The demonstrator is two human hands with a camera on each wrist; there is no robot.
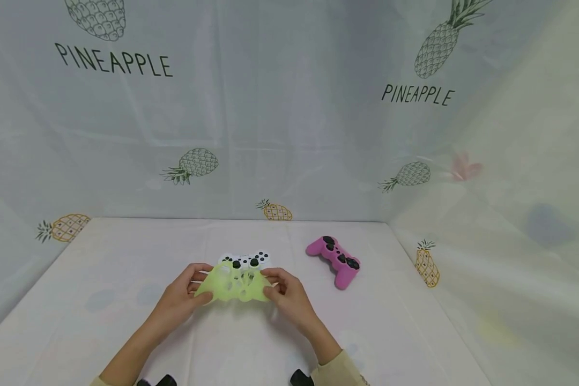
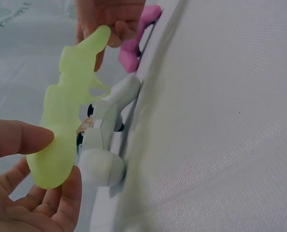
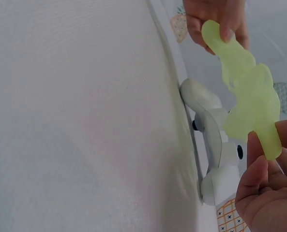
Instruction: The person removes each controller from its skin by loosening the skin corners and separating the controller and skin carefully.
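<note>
Lime cover [image 1: 234, 292] well inside table's side edges [image 1: 436, 303]

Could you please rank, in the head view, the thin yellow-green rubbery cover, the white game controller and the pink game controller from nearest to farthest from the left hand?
1. Yellow-green rubbery cover: one end held by the left hand.
2. White game controller: just beyond the cover, partly hidden by it.
3. Pink game controller: farther right, past the right hand.
</note>
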